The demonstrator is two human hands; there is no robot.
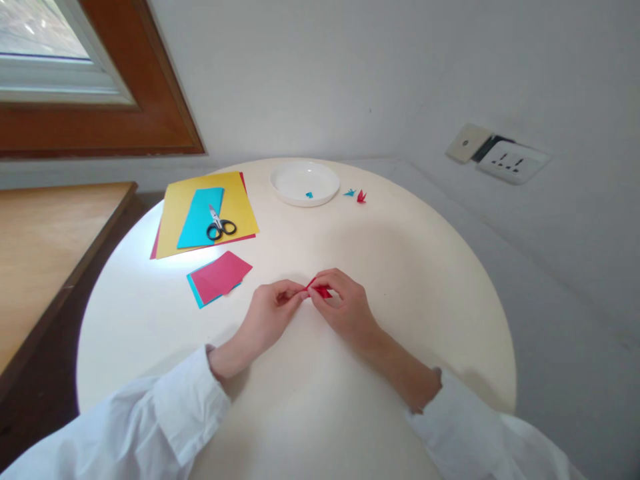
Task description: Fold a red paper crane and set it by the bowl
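Note:
A small folded piece of red paper [324, 293] is pinched between both my hands above the middle of the round table. My left hand [273, 310] grips its left end between thumb and fingertips. On the other side, my right hand [345, 303] pinches it with thumb and index finger, covering much of it. A red flap shows inside the curl of my right fingers, and a thin red edge rises between the two hands. The exact folded shape is largely hidden by my fingers.
Left of my hands lie red and blue paper rectangles [221, 277]. Behind them, black-handled scissors [221, 228] rest on blue paper [195, 223] over yellow sheets [175, 207]. A white dish [280, 193] holds a blue scrap [309, 195]; beside it sit a blue paper crane [350, 193] and a red one [361, 197].

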